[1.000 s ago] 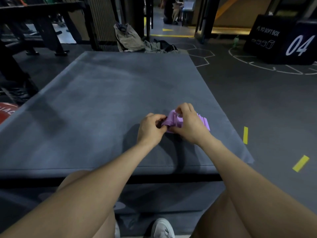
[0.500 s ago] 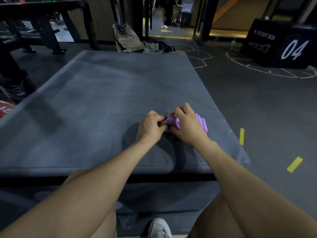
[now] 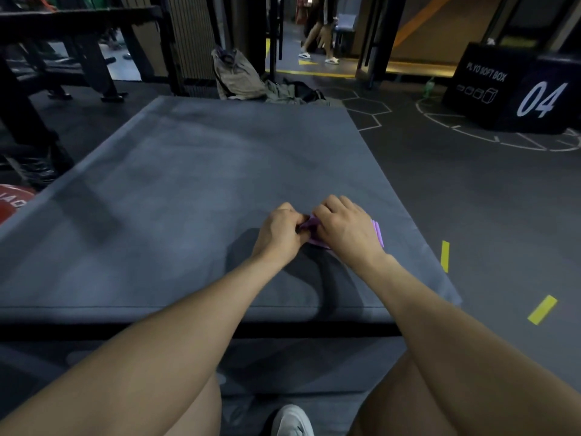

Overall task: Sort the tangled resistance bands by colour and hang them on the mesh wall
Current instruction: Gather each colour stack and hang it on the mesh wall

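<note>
A small bundle of purple resistance bands (image 3: 377,232) lies on the grey mat (image 3: 195,190), near its front right corner. My left hand (image 3: 278,232) pinches the left end of the bundle with curled fingers. My right hand (image 3: 345,229) covers most of the bundle from above, its fingers curled over it. Only thin purple edges show between the hands and to the right of my right hand. No mesh wall is in view.
A black plyo soft box (image 3: 509,92) marked 04 stands at the back right. A bag and clothes (image 3: 239,77) lie past the mat's far edge. A black rack (image 3: 63,42) and red plate (image 3: 12,202) are left. A person (image 3: 320,33) walks in the doorway.
My right hand has lowered and closed over the purple bundle, hiding more of it. A person has come into view in the doorway at the back.
</note>
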`<action>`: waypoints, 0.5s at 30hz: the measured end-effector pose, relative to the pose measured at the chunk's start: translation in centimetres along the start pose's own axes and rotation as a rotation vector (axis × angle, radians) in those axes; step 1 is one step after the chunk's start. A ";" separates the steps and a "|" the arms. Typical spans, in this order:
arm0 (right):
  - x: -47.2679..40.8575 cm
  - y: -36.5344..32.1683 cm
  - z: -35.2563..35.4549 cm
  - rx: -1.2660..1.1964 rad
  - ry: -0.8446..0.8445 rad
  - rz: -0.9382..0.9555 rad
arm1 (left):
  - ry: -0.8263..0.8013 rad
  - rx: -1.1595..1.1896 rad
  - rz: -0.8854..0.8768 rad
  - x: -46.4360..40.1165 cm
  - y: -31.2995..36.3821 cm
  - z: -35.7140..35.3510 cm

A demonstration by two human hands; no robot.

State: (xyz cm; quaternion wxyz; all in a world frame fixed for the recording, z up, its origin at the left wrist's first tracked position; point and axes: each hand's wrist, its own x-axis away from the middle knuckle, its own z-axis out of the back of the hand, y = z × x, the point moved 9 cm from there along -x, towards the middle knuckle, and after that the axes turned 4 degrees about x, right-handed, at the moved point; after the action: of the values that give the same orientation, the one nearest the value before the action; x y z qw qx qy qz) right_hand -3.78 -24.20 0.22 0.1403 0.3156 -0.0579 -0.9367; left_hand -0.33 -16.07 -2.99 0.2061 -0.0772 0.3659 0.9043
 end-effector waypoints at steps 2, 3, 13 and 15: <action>-0.4 0.1 0.4 0.052 -0.044 0.039 | -0.001 -0.002 -0.002 -0.1 0.2 0.2; -0.5 0.0 0.7 0.060 -0.064 0.054 | 0.000 -0.010 0.002 -0.1 0.3 0.3; -6.6 -4.9 7.6 0.065 -0.086 0.181 | 0.134 -0.064 -0.021 1.6 2.6 11.1; -8.4 -7.3 9.8 0.046 -0.055 0.202 | 0.196 -0.089 -0.019 3.0 2.6 14.7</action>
State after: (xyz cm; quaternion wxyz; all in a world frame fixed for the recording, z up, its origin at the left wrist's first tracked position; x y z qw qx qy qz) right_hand -4.99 -14.57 11.38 0.2252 0.2856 -0.1146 -0.9244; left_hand -4.01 -6.61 8.39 0.1745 -0.1777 0.3429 0.9058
